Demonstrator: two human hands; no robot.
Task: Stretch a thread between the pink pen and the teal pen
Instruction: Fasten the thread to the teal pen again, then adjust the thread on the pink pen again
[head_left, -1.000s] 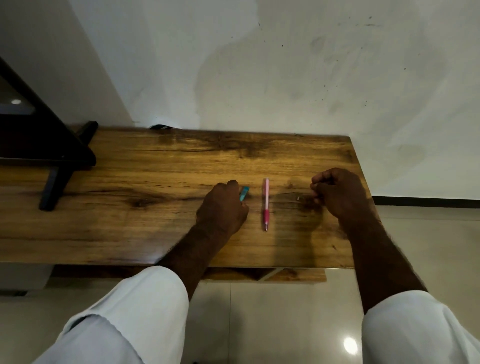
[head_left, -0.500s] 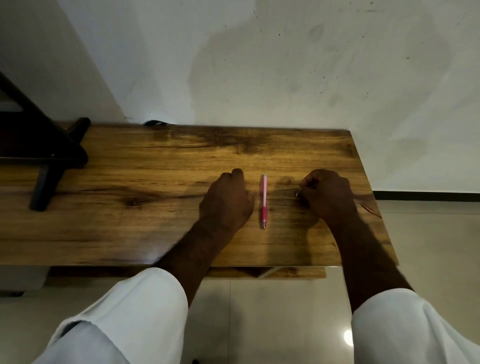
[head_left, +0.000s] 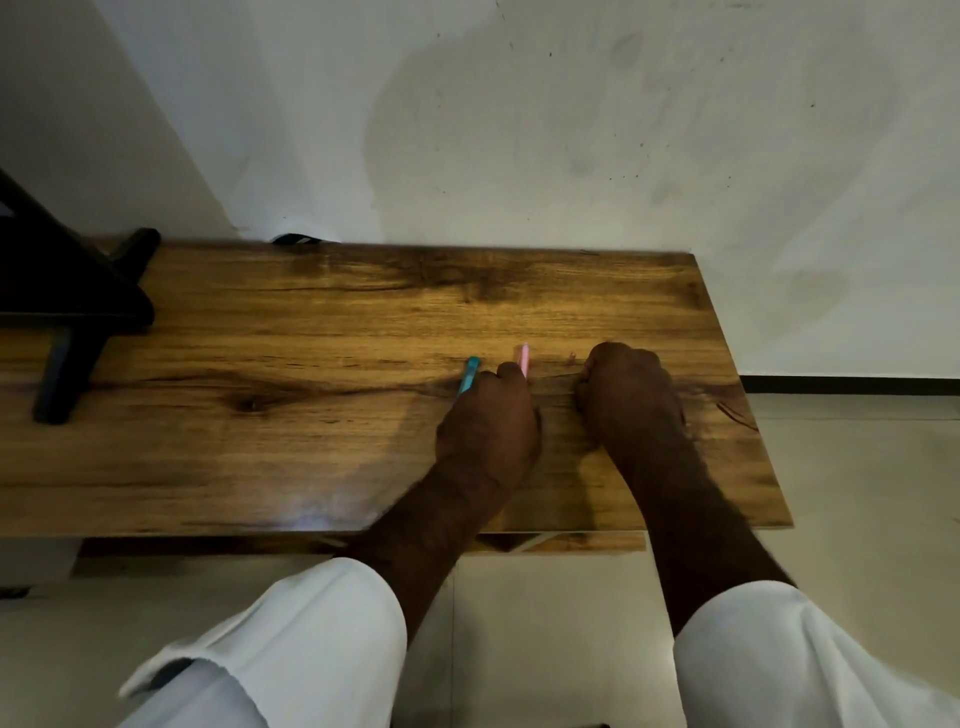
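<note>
The thread (head_left: 555, 375) shows only as a thin dark line on the table (head_left: 260, 457), running from the left hand (head_left: 488, 431) to the right hand (head_left: 631, 400), and it is hard to tell from the wood grain. The pink pen (head_left: 523, 358) is in the right half of the table, about midway between the far and near edges. Only its pale far end shows, pointing toward the far edge, and the rest is hidden behind the left hand's knuckles. The teal pen (head_left: 469, 374) is just beside it on the side of the left edge, tilted, with its far end leaning toward the left edge and its lower part hidden under the same hand. The left hand rests on the table with its fingers curled, grasping the teal pen that sticks out past the knuckles. Whether it also touches the pink pen cannot be told. The right hand sits near the right edge, clenched, its fingertips pinched together at the thread's right end. Both forearms cross the near edge, and white sleeves (head_left: 311, 639) cover them lower down. A black stand (head_left: 78, 312) occupies the left end of the table. A dark cable (head_left: 296, 239) peeks over the far edge against the white wall (head_left: 519, 130). Pale floor tiles (head_left: 857, 467) lie beyond the right edge.
</note>
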